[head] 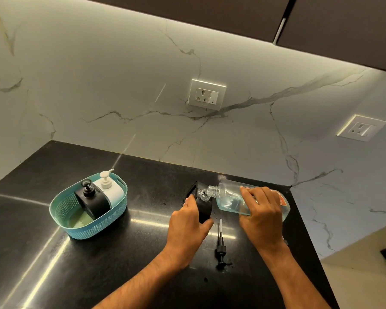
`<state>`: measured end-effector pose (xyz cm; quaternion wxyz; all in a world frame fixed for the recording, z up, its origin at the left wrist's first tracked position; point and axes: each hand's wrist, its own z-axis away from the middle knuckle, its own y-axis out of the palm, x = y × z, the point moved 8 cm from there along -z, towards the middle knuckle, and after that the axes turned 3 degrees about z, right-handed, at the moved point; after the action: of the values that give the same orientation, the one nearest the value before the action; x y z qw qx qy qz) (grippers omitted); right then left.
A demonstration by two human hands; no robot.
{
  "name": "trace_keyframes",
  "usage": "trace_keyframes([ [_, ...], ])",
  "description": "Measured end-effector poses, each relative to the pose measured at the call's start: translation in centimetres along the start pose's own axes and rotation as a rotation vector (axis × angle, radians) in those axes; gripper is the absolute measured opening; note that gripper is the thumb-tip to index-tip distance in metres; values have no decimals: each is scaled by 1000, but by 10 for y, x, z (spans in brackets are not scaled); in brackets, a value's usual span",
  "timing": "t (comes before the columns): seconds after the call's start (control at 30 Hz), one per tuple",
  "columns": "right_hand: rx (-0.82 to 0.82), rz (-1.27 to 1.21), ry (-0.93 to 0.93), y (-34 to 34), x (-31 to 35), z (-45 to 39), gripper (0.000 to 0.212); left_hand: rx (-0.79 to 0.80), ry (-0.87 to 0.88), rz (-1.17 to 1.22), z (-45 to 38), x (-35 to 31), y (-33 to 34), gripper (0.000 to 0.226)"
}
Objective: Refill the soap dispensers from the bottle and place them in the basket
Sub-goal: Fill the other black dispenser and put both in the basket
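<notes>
While our right hand tips the clear plastic refill bottle into the black square soap dispenser gripped by our left hand on the dark tabletop, we pour; next we judge comes refitting the black pump lying near, then the teal woven basket at left.

Left hand: fingers curled in a grip, forearm extended forward.
Right hand: palm down, fingers wrapped in a grip, forearm extended.
</notes>
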<state>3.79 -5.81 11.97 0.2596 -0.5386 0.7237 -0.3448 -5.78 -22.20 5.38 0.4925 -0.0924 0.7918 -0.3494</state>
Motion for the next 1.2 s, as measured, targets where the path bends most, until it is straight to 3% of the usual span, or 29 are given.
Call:
trace_keyframes([
  [1.2,-1,-27,-30,1,5,-9,65,6,-2,-28,-4,9,3,56],
])
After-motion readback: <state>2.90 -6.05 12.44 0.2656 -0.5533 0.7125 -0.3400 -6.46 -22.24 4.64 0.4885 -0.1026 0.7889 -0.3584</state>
